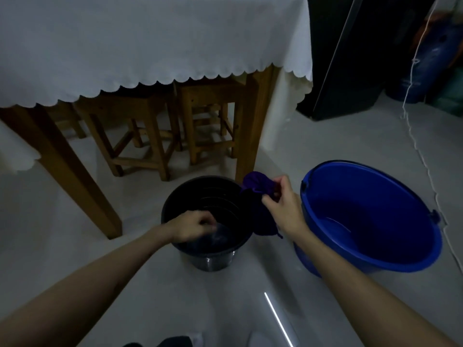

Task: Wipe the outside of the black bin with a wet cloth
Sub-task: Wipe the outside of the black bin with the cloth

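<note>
You stand over the black bin [208,256], which sits upright on the pale floor [225,309], just in front of a wooden table leg [253,126]. Your left hand [194,225] rests on the near rim of the bin, and its fingers [209,221] are curled together over the edge, reaching a little inside. Your right hand [283,202] is at the right side of the bin and holds a dark purple cloth [258,196]. The fingers of this hand pinch the cloth near its upper part, and the rest of the cloth hangs down against the outside right rim of the bin. If the cloth is wet, the picture does not tell. Just beside your right arm stands a blue bucket [370,221], tilted toward you. Behind the bin there are wooden stools [150,136] under a white tablecloth [150,41].
</note>
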The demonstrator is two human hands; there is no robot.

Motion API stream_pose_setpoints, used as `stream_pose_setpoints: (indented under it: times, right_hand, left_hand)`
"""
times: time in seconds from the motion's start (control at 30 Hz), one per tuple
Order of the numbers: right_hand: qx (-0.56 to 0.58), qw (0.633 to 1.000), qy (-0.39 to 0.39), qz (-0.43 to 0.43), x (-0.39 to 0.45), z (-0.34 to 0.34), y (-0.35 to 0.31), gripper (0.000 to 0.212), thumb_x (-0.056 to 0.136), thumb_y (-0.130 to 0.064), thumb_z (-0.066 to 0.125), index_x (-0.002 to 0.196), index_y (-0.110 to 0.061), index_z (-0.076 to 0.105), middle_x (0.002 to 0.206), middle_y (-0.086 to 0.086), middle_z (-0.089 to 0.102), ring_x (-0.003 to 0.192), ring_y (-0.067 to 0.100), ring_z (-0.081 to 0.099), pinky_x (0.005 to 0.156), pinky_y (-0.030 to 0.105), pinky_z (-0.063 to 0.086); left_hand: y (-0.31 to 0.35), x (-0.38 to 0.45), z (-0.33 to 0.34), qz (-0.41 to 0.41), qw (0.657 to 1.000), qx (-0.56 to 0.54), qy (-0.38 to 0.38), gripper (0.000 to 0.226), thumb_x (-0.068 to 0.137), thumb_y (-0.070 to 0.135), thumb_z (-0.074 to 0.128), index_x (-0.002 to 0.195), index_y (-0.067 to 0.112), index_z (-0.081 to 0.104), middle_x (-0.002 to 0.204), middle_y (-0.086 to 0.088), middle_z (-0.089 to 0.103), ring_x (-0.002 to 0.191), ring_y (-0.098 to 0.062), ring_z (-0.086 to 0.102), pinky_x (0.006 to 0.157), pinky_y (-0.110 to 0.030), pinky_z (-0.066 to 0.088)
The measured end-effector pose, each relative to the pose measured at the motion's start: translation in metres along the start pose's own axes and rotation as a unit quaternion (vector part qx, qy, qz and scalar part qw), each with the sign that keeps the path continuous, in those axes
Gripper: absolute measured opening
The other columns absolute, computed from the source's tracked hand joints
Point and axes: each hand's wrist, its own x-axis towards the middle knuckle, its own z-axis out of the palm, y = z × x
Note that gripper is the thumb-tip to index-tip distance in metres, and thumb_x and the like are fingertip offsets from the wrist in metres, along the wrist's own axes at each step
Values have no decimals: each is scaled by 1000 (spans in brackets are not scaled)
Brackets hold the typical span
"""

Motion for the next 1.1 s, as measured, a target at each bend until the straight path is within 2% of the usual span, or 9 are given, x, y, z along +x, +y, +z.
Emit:
stream_pose_setpoints:
  times: [0.07, 0.13, 0.33, 0.5, 0.6, 0.77, 0.9, 1.0, 1.1]
  right_hand:
    - [20, 1000, 16, 0, 1, 0, 3, 26, 89, -10, 65, 101, -24, 46, 85, -9, 60, 76, 1, 58, 66, 27, 50]
    - [29, 999, 25, 0, 1, 1, 3, 26, 89, -9, 65, 102, -22, 47, 90, -10, 60, 80, -5, 57, 69, 22, 51]
    - [19, 1000, 22, -8, 2, 8, 8, 26, 89, -10, 65, 103, -22, 46, 93, -13, 59, 85, -9, 55, 67, 11, 47]
    - [30, 999, 39, -10, 3, 9, 5, 27, 89, -9, 64, 106, -20, 46, 96, -13, 58, 86, -9, 55, 71, 14, 45]
    - [47, 997, 57, -18, 4, 4, -2, 27, 90, -8, 63, 107, -18, 45, 97, -15, 58, 87, -9, 55, 75, 23, 50]
    - [65, 993, 96, -34, 13, -5, -15, 28, 92, -8, 62, 109, -21, 44, 98, -17, 57, 88, -12, 56, 73, 25, 52]
    - [55, 991, 112, -49, 21, -10, -13, 27, 92, -9, 62, 108, -23, 44, 100, -17, 57, 89, 1, 61, 68, 25, 53]
    - [54, 991, 110, -50, 21, -9, -2, 29, 93, -10, 62, 109, -26, 44, 101, -16, 57, 90, 5, 61, 65, 21, 50]
    - [60, 993, 98, -37, 19, 0, 17, 29, 92, -10, 62, 110, -25, 46, 103, -14, 58, 88, 7, 62, 69, 28, 54]
  left_hand:
    - [-11, 0, 16, 11, 990, 113, -78, 38, 94, 45, 59, 118, 17, 65, 121, -3, 68, 112, -21, 62, 97, -35, 48]
    - [-17, 1, 28, 10, 979, 157, -126, 47, 94, 48, 57, 125, 12, 61, 125, -9, 65, 115, -26, 61, 98, -39, 47]
    - [-29, 6, 47, 29, 969, 182, -167, 30, 97, 42, 53, 111, 17, 61, 109, -10, 67, 101, -26, 62, 86, -35, 46]
    - [-31, 7, 41, 50, 978, 161, -121, 20, 99, 36, 51, 102, 20, 63, 98, -4, 65, 90, -20, 59, 77, -28, 40]
    - [-27, 14, 21, 69, 984, 150, -64, 23, 102, 35, 47, 108, 20, 64, 102, -4, 68, 93, -20, 63, 76, -28, 39]
    - [-17, 40, -8, 56, 994, 85, 37, 30, 105, 34, 41, 123, 23, 63, 118, -2, 68, 110, -20, 61, 97, -37, 42]
    - [-13, 55, -18, 50, 995, -30, 81, 28, 105, 33, 41, 120, 22, 63, 113, 2, 66, 109, -19, 60, 93, -33, 43]
    - [-28, 65, -15, 62, 986, -89, 125, 24, 103, 36, 42, 119, 35, 61, 120, 4, 66, 116, -17, 60, 106, -42, 43]
    - [-38, 70, -11, 94, 982, -76, 144, 31, 102, 43, 40, 131, 49, 50, 126, 15, 54, 122, -8, 50, 111, -43, 38]
